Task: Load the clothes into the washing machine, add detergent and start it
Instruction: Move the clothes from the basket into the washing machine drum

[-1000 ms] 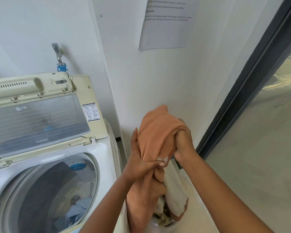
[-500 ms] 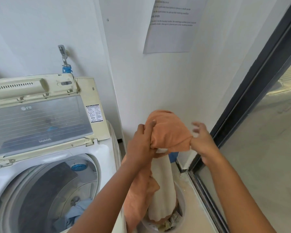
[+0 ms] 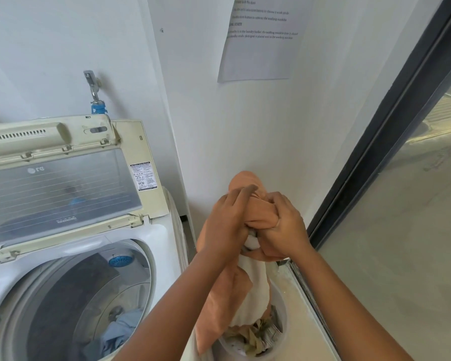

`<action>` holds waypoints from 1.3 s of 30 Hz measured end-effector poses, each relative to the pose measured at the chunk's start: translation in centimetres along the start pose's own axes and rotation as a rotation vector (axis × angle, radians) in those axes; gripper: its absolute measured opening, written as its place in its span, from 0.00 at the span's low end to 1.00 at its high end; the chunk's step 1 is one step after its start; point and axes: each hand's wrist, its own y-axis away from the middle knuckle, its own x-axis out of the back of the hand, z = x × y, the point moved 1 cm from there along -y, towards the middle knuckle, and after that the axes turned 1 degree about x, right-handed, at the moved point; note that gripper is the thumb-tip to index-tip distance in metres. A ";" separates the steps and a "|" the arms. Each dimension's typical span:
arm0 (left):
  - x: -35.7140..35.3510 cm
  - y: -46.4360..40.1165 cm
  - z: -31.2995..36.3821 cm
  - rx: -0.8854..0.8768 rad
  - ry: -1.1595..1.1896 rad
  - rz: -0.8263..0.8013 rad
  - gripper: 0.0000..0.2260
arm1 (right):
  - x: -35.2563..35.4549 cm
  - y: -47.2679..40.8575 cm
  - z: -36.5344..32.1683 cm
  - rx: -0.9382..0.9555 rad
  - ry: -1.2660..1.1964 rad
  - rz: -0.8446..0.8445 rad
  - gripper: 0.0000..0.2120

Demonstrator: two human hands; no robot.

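Observation:
An orange and white cloth hangs bunched in front of me, its lower end trailing into the white laundry basket on the floor. My left hand grips the bundle from the left. My right hand grips its folds from the right. To the left stands a top-load washing machine with its lid raised. A light blue garment lies in the drum. No detergent is in view.
More crumpled laundry fills the basket. A tap with a blue connector sits on the wall behind the machine. A printed sheet hangs on the white wall. A dark-framed glass door runs along the right.
My right hand, loose half a second ago, has closed on the cloth again. Both hands have gathered the orange cloth tighter and lifted it a little higher out of the basket.

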 end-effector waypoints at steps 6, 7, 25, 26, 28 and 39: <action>0.1 1.3 -2.3 0.179 0.480 -0.173 0.47 | 0.3 -0.4 0.1 -0.125 -0.379 0.274 0.09; 0.1 1.9 -2.9 0.248 0.527 -0.231 0.53 | 0.6 -0.5 0.2 -0.159 -0.481 0.315 0.08; -0.5 3.7 -1.4 0.500 0.828 0.205 0.33 | 0.3 -0.2 -2.8 -0.525 -1.309 -0.152 0.10; -0.2 3.6 -1.6 0.507 0.799 0.210 0.31 | 0.8 -0.5 -2.2 -0.535 -1.151 -0.202 0.10; 0.7 3.1 -2.0 0.489 0.706 0.168 0.29 | 2.3 -1.2 -1.3 -0.550 -0.745 -0.314 0.20; 4.2 1.6 -3.1 0.252 0.286 -0.132 0.29 | 5.9 -2.0 -4.4 0.109 0.270 -0.591 0.71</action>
